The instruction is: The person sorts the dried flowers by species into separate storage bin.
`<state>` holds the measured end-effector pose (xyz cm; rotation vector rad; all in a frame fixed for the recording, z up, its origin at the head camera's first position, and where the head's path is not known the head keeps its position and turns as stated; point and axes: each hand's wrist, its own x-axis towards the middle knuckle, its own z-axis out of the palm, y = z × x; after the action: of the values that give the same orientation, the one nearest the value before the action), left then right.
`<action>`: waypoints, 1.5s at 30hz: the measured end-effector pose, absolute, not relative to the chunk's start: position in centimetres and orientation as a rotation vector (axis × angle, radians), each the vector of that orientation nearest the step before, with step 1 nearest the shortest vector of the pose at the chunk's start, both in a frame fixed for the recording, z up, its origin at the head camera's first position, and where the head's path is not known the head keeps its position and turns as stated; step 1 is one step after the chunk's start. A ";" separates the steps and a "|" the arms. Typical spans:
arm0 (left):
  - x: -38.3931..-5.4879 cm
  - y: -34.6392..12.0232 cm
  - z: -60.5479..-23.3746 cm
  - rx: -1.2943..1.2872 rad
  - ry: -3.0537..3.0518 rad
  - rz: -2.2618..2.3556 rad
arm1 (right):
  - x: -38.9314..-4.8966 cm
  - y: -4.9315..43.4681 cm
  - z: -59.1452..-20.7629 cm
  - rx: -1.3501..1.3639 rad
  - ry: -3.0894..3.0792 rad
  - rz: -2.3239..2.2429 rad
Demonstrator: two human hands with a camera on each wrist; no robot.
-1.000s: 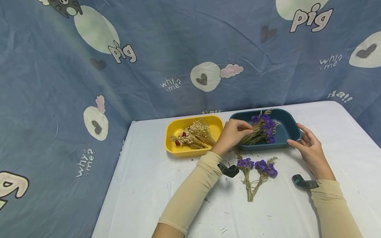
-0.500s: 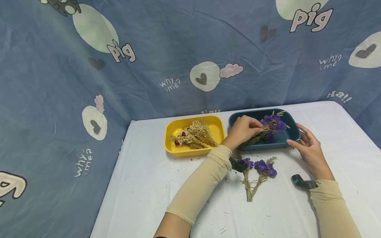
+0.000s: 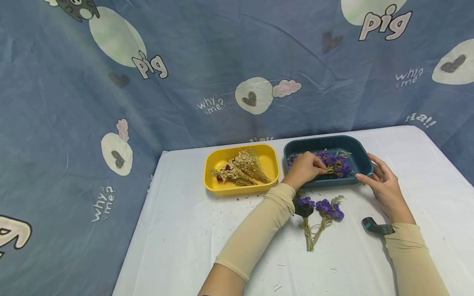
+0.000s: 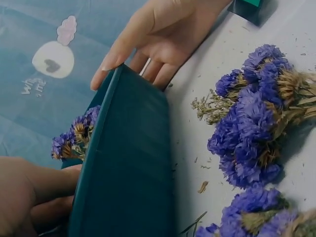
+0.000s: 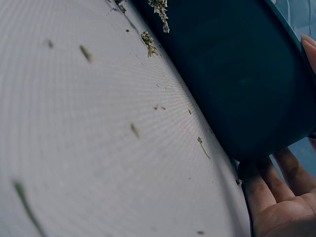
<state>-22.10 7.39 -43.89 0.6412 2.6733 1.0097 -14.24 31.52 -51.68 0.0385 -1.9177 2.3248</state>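
In the head view my left hand (image 3: 305,167) reaches into the dark teal tray (image 3: 318,183) and pinches the stems of a bunch of dried purple flowers (image 3: 340,167). The blossoms point right, low inside the tray. More purple flowers lie behind and left of that hand, partly covered by it. My right hand (image 3: 385,187) grips the tray's right end, thumb at the front rim and fingers along the outer side. From the left wrist, the tray wall hides the left fingertips. Two tied bunches of purple flowers (image 3: 327,209) rest on the table in front of the tray.
A yellow tray (image 3: 214,190) with cream and red dried flowers (image 3: 240,167) stands just left of the teal one. Bits of stem are scattered over the white tablecloth (image 3: 185,230). Behind the table hangs a blue printed cloth (image 3: 207,53).
My left hand has moved right and then down with the purple bunch, lowering it into the teal tray. The blossoms have swung to the right. The right hand keeps its place.
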 end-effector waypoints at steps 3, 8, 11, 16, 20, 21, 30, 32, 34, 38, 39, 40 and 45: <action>-22.0 7.5 -44.1 0.611 2.692 0.984 | -14.2 31.5 -51.6 0.026 -1.932 2.316; -21.7 7.8 -44.2 0.623 2.734 0.885 | -14.2 31.5 -51.6 0.019 -1.937 2.311; -21.6 7.7 -44.2 0.648 2.750 0.851 | -14.2 31.4 -51.6 0.023 -1.929 2.313; -21.5 7.5 -44.3 0.678 2.755 0.839 | -14.2 31.4 -51.6 0.030 -1.918 2.319; -21.5 7.4 -44.4 0.715 2.751 0.843 | -14.2 31.3 -51.6 0.027 -1.913 2.322; -21.5 7.3 -44.4 0.719 2.751 0.845 | -14.2 31.3 -51.6 0.025 -1.912 2.323; -21.2 6.1 -44.1 0.755 2.728 0.993 | -14.2 31.3 -51.6 0.034 -1.898 2.334; -21.1 5.6 -43.9 0.760 2.719 1.033 | -14.2 31.2 -51.6 0.034 -1.895 2.334; -20.9 5.1 -43.8 0.764 2.712 1.070 | -14.2 31.2 -51.6 0.029 -1.894 2.331; -20.4 4.2 -43.3 0.786 2.692 1.157 | -14.2 31.3 -51.5 0.020 -1.894 2.325; -20.2 3.9 -43.2 0.798 2.686 1.175 | -14.2 31.3 -51.5 0.022 -1.892 2.326; -20.1 3.7 -43.1 0.812 2.687 1.188 | -14.2 31.3 -51.5 0.023 -1.890 2.329; -19.2 2.6 -42.7 0.840 2.691 1.241 | -14.3 31.3 -51.4 0.026 -1.883 2.339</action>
<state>-19.23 2.58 -42.69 0.8405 2.6909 1.2408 -14.26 31.26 -51.44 0.0258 -1.8829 2.3390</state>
